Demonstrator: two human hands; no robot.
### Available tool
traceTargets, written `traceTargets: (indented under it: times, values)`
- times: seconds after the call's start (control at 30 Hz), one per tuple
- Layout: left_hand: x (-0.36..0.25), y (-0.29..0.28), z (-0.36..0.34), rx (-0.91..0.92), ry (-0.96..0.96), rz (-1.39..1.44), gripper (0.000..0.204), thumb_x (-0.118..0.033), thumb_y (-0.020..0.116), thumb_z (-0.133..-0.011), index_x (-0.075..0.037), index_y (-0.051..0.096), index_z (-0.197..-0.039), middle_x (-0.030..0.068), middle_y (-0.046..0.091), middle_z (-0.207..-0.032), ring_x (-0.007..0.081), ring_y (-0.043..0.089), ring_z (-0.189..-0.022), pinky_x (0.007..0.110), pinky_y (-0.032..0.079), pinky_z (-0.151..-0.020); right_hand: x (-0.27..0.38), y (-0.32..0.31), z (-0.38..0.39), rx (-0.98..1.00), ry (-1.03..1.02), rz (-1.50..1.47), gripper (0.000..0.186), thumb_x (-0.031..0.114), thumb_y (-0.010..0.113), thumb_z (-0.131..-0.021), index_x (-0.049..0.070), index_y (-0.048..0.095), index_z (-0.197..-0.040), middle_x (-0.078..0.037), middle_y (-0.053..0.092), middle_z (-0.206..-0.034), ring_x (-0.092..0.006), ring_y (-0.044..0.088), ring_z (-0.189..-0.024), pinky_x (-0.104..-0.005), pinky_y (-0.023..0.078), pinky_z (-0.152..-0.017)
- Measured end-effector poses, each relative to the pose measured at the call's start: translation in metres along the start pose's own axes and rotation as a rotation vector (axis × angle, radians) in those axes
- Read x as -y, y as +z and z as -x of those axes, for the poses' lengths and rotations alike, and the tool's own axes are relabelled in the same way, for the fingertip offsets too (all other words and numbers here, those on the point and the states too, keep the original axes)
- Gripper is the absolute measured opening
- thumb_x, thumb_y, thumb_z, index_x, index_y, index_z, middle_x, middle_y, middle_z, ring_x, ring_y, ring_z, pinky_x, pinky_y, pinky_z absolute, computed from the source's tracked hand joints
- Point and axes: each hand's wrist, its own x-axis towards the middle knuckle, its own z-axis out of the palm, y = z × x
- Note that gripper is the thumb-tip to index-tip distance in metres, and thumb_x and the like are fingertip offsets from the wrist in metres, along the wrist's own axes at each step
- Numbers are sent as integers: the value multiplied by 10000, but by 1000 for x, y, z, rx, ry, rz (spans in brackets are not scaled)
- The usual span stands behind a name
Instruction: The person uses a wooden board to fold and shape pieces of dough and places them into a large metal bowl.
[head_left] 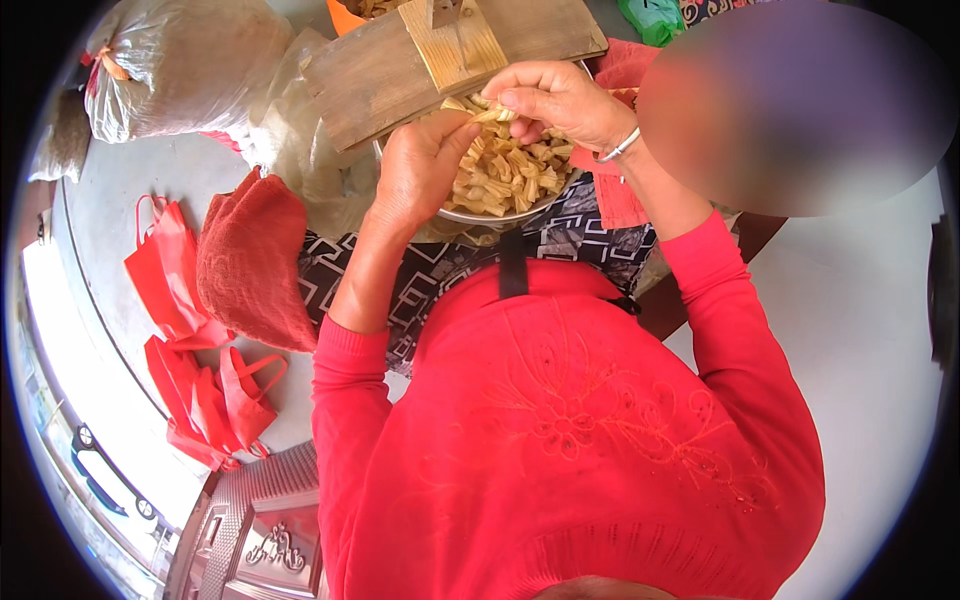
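Observation:
My left hand (pixel 425 165) and my right hand (pixel 572 105) meet over a metal bowl (pixel 478 217) at my lap. Between the fingertips of both is a pale yellow strip (pixel 492 115), pinched from either side; its exact kind cannot be told. Many similar short, yellowish knotted pieces (pixel 510 178) fill the bowl below. A silver bangle (pixel 620 147) circles my right wrist. Just beyond my hands, a wide wooden board (pixel 370 88) lies across the far side of the bowl, with a smaller, lighter wood block (pixel 455 50) on top.
Full clear plastic bags (pixel 190 70) stand far left. A rust-red towel (pixel 255 260) hangs beside my left knee, near red cloth bags (pixel 170 275) on the floor. An orange container (pixel 346 18) sits behind the board, a green plastic bag (pixel 655 20) far right. A large area at right is blurred.

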Motion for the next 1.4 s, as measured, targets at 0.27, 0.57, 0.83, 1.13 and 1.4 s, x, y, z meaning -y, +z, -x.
traceTargets:
  times: [0.27, 0.57, 0.83, 1.13, 1.4]
  values:
    - [0, -6, -16, 59, -23, 119, 209, -191, 604, -939, 5, 672, -963, -35, 550, -715, 48, 470, -680, 217, 407, -613, 3, -15, -10, 33, -4, -114, 176, 106, 600, -909, -4, 633, -1043, -24, 629, -786, -72, 603, -625, -217, 534, -595]
    - [15, -27, -62, 12, -209, 494, 156, -152, 550, -952, -23, 609, -1016, -8, 551, -723, 34, 422, -541, 175, 326, -482, -4, -22, -42, -280, -157, 15, 128, 103, 592, -915, 7, 642, -985, 5, 595, -763, -40, 543, -605, -200, 498, -553]
    - [35, -23, -90, -50, -253, 517, 80, -125, 534, -943, -57, 571, -960, -3, 539, -704, 48, 405, -490, 201, 296, -442, -14, -23, -65, -379, -191, 200, 134, 118, 616, -886, -4, 651, -927, 13, 578, -696, -61, 527, -608, -234, 469, -546]
    - [50, -4, -97, -276, -23, -125, 120, -114, 572, -877, -3, 616, -875, 70, 597, -711, 163, 562, -644, 296, 430, -597, -34, -18, -66, -522, -501, 876, 118, 146, 581, -835, 59, 659, -832, -159, 638, -808, -372, 606, -776, -433, 486, -697]
    - [62, -18, -61, -343, -112, 83, 108, -96, 595, -855, 9, 610, -878, 80, 634, -730, 166, 589, -642, 321, 470, -607, -29, -13, -27, -591, -533, 1056, 109, 138, 604, -859, 60, 644, -926, -106, 635, -920, -307, 603, -838, -391, 484, -714]
